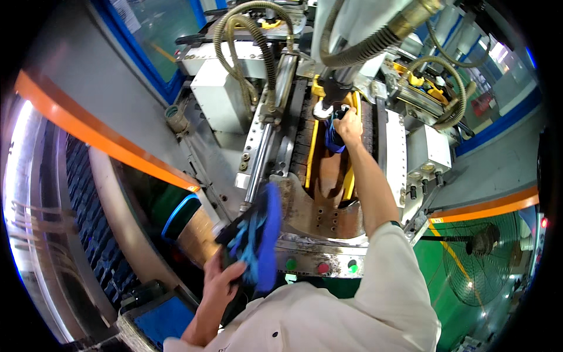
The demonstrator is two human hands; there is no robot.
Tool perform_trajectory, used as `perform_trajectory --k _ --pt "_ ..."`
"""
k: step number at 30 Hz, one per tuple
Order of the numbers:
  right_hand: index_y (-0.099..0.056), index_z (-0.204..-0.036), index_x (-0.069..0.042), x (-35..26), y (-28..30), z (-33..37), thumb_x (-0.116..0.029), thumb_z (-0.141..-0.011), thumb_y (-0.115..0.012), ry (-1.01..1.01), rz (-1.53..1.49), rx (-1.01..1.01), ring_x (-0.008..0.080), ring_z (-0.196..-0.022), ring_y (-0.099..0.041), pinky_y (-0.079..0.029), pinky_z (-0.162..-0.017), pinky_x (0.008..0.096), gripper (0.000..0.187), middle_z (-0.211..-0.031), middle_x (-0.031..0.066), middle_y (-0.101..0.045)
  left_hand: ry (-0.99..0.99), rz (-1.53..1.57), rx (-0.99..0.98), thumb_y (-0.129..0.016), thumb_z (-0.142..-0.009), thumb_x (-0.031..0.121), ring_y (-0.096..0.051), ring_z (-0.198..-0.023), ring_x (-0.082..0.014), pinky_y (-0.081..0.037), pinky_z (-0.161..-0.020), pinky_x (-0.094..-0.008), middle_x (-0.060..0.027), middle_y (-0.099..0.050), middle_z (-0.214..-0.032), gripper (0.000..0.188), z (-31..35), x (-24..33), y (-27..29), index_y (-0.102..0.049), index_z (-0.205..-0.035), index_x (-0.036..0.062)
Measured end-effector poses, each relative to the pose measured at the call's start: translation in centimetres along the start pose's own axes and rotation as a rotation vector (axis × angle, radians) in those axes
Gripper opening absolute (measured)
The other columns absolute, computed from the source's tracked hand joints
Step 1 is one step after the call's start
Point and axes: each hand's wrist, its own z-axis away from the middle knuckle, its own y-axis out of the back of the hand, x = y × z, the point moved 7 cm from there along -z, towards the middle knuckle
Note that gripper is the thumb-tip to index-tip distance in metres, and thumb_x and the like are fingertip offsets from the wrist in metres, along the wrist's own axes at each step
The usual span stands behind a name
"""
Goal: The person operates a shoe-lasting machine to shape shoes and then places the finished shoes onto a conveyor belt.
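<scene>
Before the machine [324,216], a blue shoe [270,239] juts past left fingers [235,271].

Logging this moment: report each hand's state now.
Left hand: closed, holding a blue-and-black shoe.
Right hand: closed on a second shoe, also blue and black.

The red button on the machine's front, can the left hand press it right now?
Probably not easily: the left hand is holding a blue and black shoe, though nothing seems to cover the red button.
</scene>
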Motion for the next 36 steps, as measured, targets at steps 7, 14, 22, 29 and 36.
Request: perform_trajectory --k 7,14,22,29,36 --pt "-0.042 -0.117 -0.001 -1.4 -3.3 1.1 -0.013 -0.072 -0.065 0.103 0.078 0.029 0.0384 -0.091 -0.062 -0.052 -0.076 0.0488 0.052 -0.102 0.0216 -0.059 -0.396 0.438 0.572 -0.071 -0.07 0.015 -0.062 -0.088 -0.021 -0.051 -0.082 -0.0326 -0.0101 -0.061 -0.101 0.056 10.9 -7.7 14.5 -0.051 -0.118 -0.0041" --pt "-0.059 -0.114 0.001 -7.9 2.8 34.9 -0.004 -0.089 -0.058 0.889 -0.745 -0.225 0.0274 -0.105 -0.059 -0.049 -0.084 0.0344 0.025 -0.115 0.0168 -0.061 -0.17 0.697 0.672 -0.07 -0.079 0.012 -0.062 -0.087 -0.0177 -0.053 -0.078 -0.0341 -0.0083 -0.062 -0.099 0.038 13.9 -19.5 15.4 -0.056 -0.111 -0.0029" --pt "-0.06 -0.111 -0.002 -2.9 -12.9 46.5 -0.007 -0.088 -0.046 1.284 -0.376 -0.362 0.0371 -0.095 -0.056 -0.047 -0.081 0.0436 0.027 -0.101 0.0178 -0.058 -0.011 1.135 0.956 -0.072 -0.08 0.014 -0.064 -0.079 -0.0208 -0.054 -0.069 -0.0369 -0.0089 -0.065 -0.091 0.027 19.9 -34.6 19.0 -0.061 -0.099 -0.0012" --pt "-0.061 -0.111 0.001 -20.3 -4.4 53.0 -0.004 -0.092 -0.054 1.299 -0.835 -0.554 0.0182 -0.082 -0.059 -0.049 -0.074 0.0292 0.02 -0.096 0.0104 -0.06 -0.231 1.224 1.458 -0.075 -0.072 0.01 -0.062 -0.062 -0.0192 -0.052 -0.058 -0.0333 -0.0087 -0.063 -0.078 0.021 24.3 -52.1 37.3 -0.062 -0.085 0.0002" --pt "-0.062 -0.094 0.004 -43.1 15.3 84.7 0.001 -0.089 -0.061 1.752 -1.04 -0.762 0.0102 -0.075 -0.055 -0.048 -0.072 0.0225 0.006 -0.088 0.0048 -0.061 0.167 0.611 1.776 -0.076 -0.066 0.025 -0.061 -0.098 -0.0374 -0.048 -0.087 -0.0412 -0.0251 -0.063 -0.107 0.063 28.3 -60.5 56.7 -0.051 -0.116 -0.0055"
